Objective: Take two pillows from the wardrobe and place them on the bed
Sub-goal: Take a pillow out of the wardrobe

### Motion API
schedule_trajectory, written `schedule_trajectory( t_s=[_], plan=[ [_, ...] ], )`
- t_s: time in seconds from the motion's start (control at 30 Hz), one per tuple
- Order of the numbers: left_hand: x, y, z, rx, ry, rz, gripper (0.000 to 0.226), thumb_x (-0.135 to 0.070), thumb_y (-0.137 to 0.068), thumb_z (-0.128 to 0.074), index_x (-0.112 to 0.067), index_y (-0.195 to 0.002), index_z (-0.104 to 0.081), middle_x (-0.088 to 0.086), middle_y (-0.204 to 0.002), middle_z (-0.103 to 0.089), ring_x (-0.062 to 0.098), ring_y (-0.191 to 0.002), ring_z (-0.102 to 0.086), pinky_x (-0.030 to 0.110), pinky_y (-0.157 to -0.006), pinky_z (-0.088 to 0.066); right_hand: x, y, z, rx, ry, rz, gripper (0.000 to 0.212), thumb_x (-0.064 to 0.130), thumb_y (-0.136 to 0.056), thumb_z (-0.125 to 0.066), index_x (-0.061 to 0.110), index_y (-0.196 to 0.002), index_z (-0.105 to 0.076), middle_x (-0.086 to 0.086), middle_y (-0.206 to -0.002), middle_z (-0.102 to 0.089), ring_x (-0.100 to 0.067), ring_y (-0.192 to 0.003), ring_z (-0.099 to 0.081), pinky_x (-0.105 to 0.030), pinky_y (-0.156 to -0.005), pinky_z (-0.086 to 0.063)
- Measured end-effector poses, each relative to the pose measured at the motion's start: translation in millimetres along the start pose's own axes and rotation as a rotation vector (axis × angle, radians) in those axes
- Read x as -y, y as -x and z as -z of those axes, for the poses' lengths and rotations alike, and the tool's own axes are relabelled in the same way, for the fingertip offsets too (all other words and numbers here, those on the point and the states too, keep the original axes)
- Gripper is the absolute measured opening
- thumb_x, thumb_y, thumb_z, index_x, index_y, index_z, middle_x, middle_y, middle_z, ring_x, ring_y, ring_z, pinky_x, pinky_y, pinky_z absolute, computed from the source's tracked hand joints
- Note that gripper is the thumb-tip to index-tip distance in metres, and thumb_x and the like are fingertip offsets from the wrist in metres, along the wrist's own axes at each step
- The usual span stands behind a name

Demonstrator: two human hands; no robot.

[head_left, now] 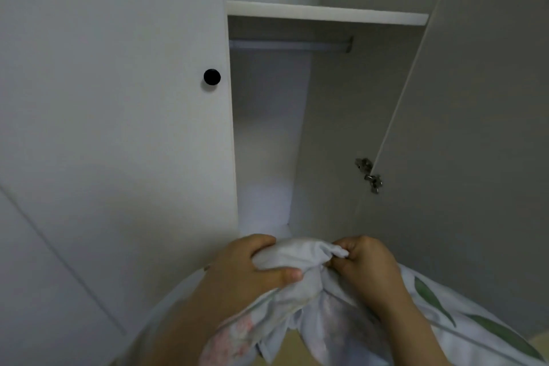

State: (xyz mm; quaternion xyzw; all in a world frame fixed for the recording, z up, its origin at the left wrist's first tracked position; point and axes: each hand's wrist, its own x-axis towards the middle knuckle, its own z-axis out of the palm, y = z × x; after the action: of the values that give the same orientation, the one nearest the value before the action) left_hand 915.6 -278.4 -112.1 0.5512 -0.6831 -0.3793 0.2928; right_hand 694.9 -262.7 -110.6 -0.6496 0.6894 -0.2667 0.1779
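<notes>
Both hands, left hand (249,267) and right hand (364,264), pinch only the pillows' (297,300) loose covers, which could slip free.

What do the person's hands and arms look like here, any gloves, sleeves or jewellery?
Both are bare. The left hand and the right hand wear no gloves, and no rings or watch show. The forearms run uncovered down to the bottom edge of the picture, so no sleeve is in view. Nails look short and plain.

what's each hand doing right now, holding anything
Left hand: closed on the bunched end of a floral pillow.
Right hand: fingers pinched shut on the same pillow's fabric.
</notes>
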Motion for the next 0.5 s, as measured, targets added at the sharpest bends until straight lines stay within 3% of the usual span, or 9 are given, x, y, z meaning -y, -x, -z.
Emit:
schedule_trajectory(
  t_s=[0.1, 0.2, 0.3, 0.4, 0.5],
  plan=[
    [10, 5, -8, -0.011, -0.082, -0.113, 0.043, -0.06, -0.056, -0.069, -0.028, -0.085, -0.069, -0.013, -0.08, -0.069, -0.003, -0.075, -0.061, 0.019, -0.068, -0.046, 9, 21, 1, -0.006, 0.097, -0.027, 0.019, 0.033, -0.079, -0.063, 0.016, -0.074, -0.07, -0.006, -0.07, -0.068, -0.02, -0.078, -0.067, -0.029, -0.061, -0.04],
    [17, 10, -21, -0.013, -0.051, -0.14, 0.038, -0.058, -0.057, -0.066, -0.021, -0.06, -0.061, -0.01, -0.053, -0.057, 0.003, -0.054, -0.052, 0.025, -0.055, -0.039, 10, 50, 3, 0.011, 0.099, -0.096, 0.025, 0.045, -0.071, -0.055, 0.022, -0.064, -0.065, -0.002, -0.062, -0.056, -0.022, -0.079, -0.065, -0.027, -0.06, -0.036],
    [16, 16, -36, -0.052, 0.008, -0.159, 0.051, -0.063, -0.054, -0.061, -0.012, -0.062, -0.058, 0.003, -0.052, -0.052, 0.009, -0.05, -0.047, 0.035, -0.055, -0.042, 1, 72, 9, 0.014, 0.047, -0.142, 0.021, 0.047, -0.064, -0.05, 0.029, -0.059, -0.059, -0.001, -0.063, -0.058, -0.022, -0.077, -0.066, -0.029, -0.063, -0.042],
    [1, 18, -46, -0.047, 0.011, -0.183, 0.056, -0.063, -0.051, -0.06, -0.008, -0.062, -0.058, 0.002, -0.05, -0.046, 0.01, -0.05, -0.043, 0.037, -0.054, -0.041, -14, 86, 21, -0.006, -0.043, -0.18, 0.02, 0.041, -0.075, -0.067, 0.023, -0.067, -0.067, -0.005, -0.067, -0.068, -0.014, -0.067, -0.062, -0.034, -0.066, -0.05],
    [-21, 21, -61, -0.013, -0.013, -0.218, 0.058, -0.063, -0.049, -0.06, -0.006, -0.062, -0.058, 0.007, -0.052, -0.047, 0.011, -0.051, -0.041, 0.039, -0.054, -0.041, -28, 102, 41, 0.052, -0.151, -0.211, 0.015, 0.035, -0.074, -0.077, 0.023, -0.071, -0.069, 0.003, -0.065, -0.066, -0.001, -0.062, -0.053, -0.027, -0.062, -0.047]
  ],
)
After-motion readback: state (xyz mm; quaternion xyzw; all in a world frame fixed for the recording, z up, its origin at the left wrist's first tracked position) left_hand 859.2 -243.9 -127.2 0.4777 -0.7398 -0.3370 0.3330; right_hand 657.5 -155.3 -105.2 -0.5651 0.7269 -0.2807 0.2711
